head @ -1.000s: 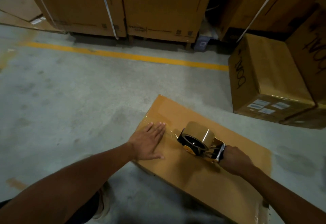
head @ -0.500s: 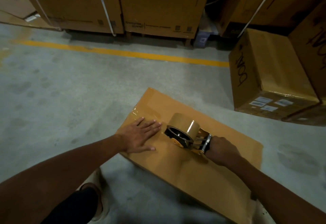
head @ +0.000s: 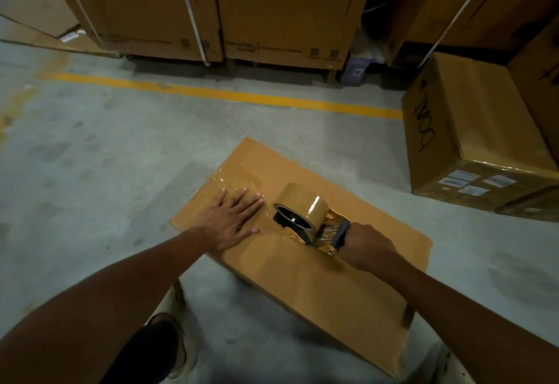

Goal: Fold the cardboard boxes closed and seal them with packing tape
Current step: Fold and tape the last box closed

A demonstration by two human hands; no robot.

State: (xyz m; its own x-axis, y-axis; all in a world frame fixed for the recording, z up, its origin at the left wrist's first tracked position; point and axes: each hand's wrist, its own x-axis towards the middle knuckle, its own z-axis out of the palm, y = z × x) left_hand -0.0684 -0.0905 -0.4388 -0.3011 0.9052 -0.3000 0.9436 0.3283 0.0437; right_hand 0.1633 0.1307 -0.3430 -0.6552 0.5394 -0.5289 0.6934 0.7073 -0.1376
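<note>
Brown cardboard box (head: 302, 280) bears spread left hand (head: 230, 221); right hand (head: 367, 246) wraps its grip round tape dispenser (head: 304, 212).

Grey concrete floor (head: 127, 153), yellow line (head: 230, 96)

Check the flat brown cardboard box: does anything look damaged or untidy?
Yes. The glossy tape strip beyond the left hand lies wrinkled, and the flat brown cardboard box shows a small notch in its near right edge. The right hand holds the yellow tape dispenser.

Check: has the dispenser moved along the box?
No, hardly: the dispenser sits about as far from the far corner of the box as before; only the camera shifted.
</note>
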